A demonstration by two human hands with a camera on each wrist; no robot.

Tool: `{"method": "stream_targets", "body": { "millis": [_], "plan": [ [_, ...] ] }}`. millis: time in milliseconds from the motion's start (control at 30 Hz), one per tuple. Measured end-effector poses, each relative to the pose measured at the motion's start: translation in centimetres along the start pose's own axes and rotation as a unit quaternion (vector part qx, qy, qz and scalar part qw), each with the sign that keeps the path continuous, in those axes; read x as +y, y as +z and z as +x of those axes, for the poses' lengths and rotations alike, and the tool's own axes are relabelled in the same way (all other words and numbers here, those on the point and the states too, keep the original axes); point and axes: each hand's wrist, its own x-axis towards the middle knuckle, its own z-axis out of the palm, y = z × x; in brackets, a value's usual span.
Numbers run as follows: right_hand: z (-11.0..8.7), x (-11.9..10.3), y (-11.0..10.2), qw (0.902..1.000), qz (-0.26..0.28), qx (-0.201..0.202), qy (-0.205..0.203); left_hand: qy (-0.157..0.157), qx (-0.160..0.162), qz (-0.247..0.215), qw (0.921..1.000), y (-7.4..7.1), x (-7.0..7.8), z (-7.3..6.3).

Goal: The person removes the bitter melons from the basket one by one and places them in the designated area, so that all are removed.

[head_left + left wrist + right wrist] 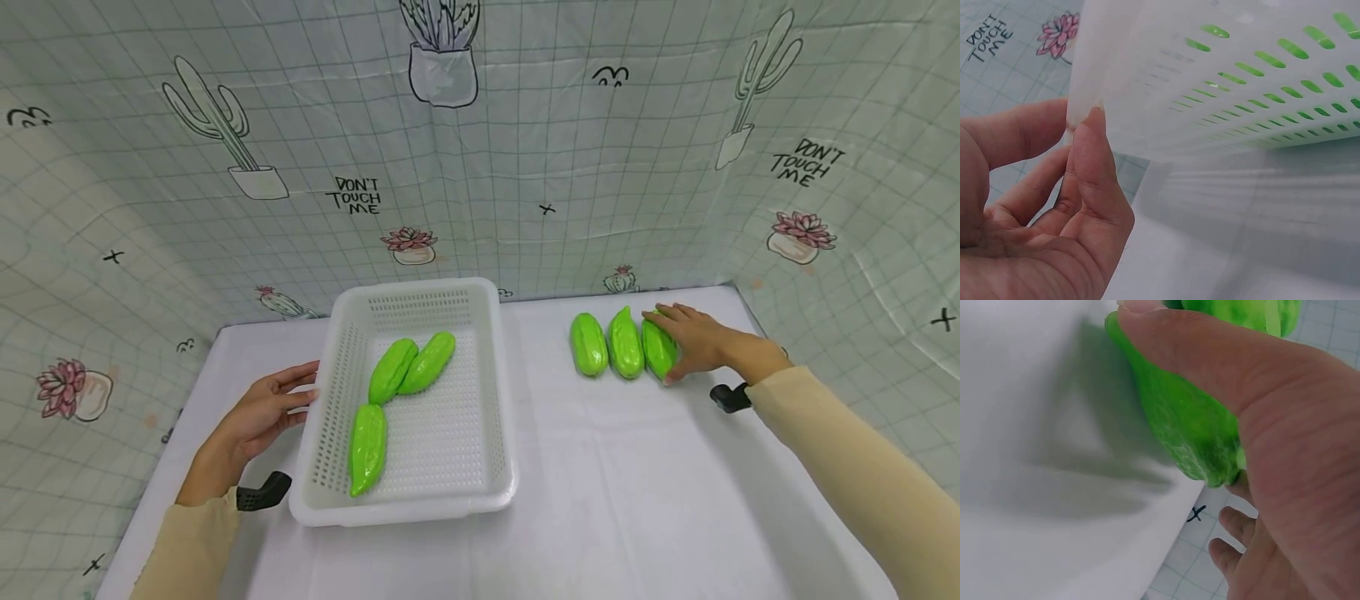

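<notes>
A white plastic basket [405, 512] with perforated walls stands on the table, holding three glossy green gourd-like vegetables, one of them the front one [367, 450]. At its left side my left hand [258, 417] pinches the rim between thumb and fingers; the left wrist view shows the fingertips at the basket edge [1088, 75]. To the right, three more such vegetables lie in a row. My right hand [693, 337] grips the rightmost green vegetable [657, 348], thumb at its near end and fingertips at its far end. In the right wrist view this vegetable [1179, 419] tapers toward the thumb.
The left [588, 344] and middle [626, 343] vegetables of the row lie close beside the gripped one. A white cloth covers the table [600, 500]. Grid-patterned fabric [487, 167] with cactus drawings rises behind it and along both sides.
</notes>
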Motion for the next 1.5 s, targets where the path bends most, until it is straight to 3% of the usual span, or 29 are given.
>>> {"method": "stream_targets", "body": {
  "millis": [500, 933, 1233, 1500],
  "plan": [
    [0.8, -0.1, -0.1, 0.9998, 0.009, -0.016, 0.001, -0.001, 0.005, 0.007, 1.0000, 0.0, -0.1, 0.0],
    [0.4, -0.2, -0.4, 0.9999, 0.007, -0.011, -0.001, 0.004, 0.001, 0.006, 1.0000, 0.0, -0.2, 0.0],
    [0.0, -1.9, -2.6, 0.9987, -0.030, 0.027, -0.030, 0.006, -0.002, 0.004, 1.0000, 0.0, -0.3, 0.0],
    [-0.2, -5.3, -5.0, 0.9932, -0.063, 0.064, -0.074, 0.004, 0.003, 0.013, 0.9999, 0.0, -0.3, 0.0]
  ]
}}
